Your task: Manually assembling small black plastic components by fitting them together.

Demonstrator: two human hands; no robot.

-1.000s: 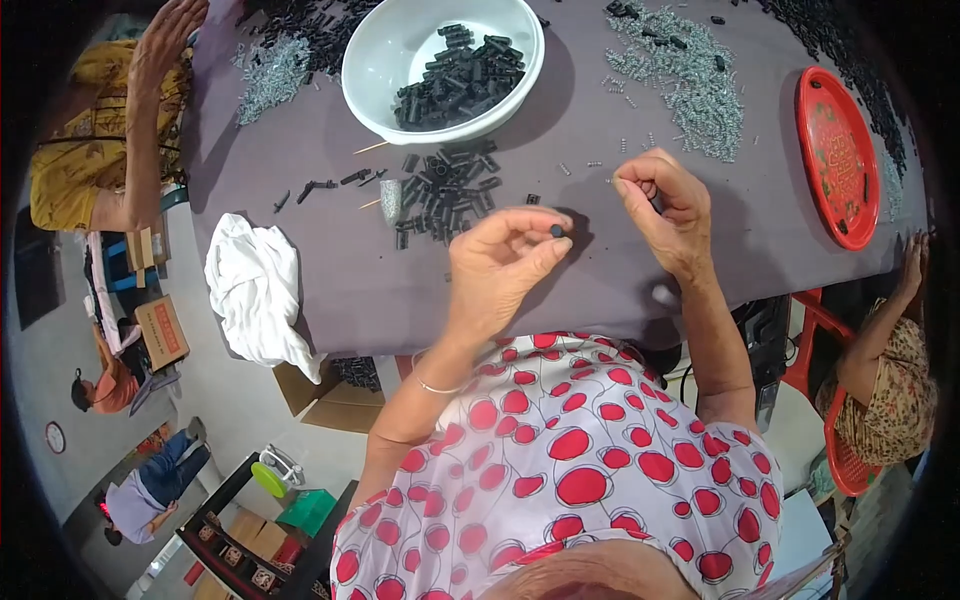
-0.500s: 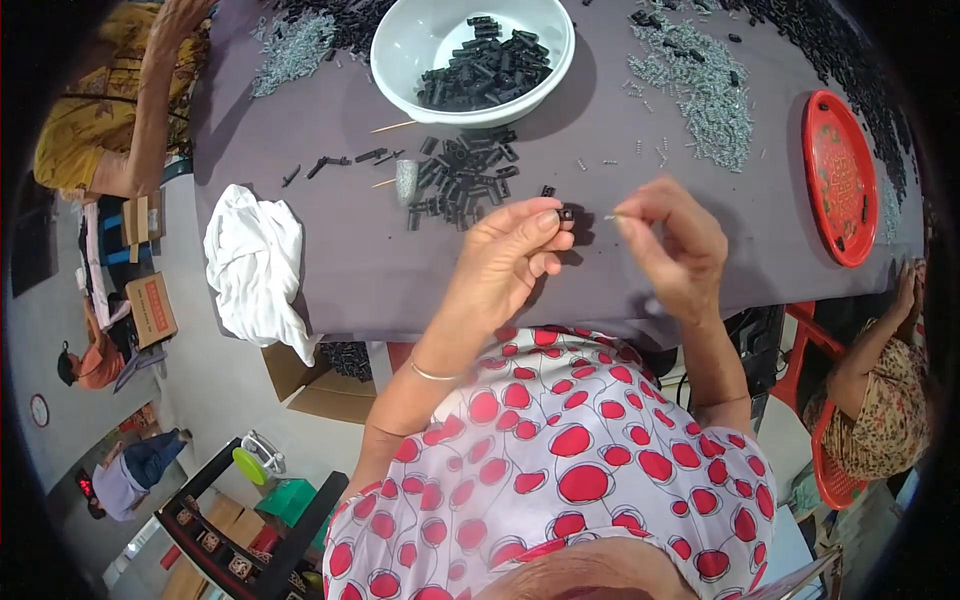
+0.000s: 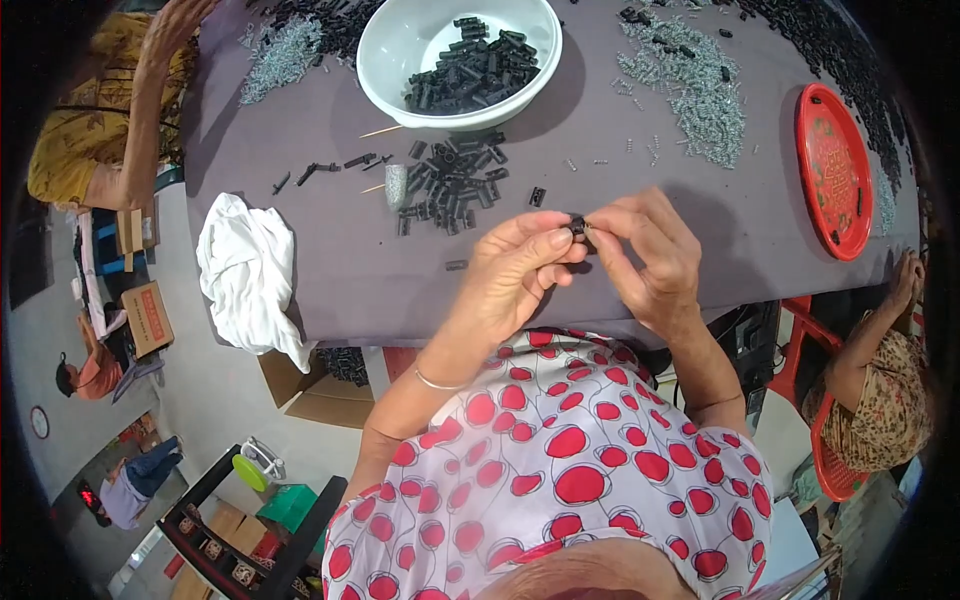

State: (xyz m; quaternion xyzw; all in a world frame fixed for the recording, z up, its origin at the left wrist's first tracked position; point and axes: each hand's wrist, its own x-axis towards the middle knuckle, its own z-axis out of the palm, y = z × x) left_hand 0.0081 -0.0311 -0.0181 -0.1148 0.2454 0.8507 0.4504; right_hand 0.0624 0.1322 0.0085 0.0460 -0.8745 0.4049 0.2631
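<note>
My left hand is closed, pinching a small black plastic part between thumb and fingertips just above the table. My right hand meets it from the right, with thumb and forefinger pressed together at the part's near side. The small metal spring seen in those right fingers a moment ago is now mostly hidden by them. Beyond the hands, a single black piece lies on the cloth, and another piece rests left of my left hand. A loose heap of black parts lies farther left.
A white bowl of black parts stands at the back, beside a speckled grey cylinder and thin sticks. Springs are heaped at the right, near a red tray. A white cloth lies left. Other people sit at both sides.
My right hand has moved left, bringing its fingertips and the spring to the black part in my left hand. The piece left of my left hand has come into sight.
</note>
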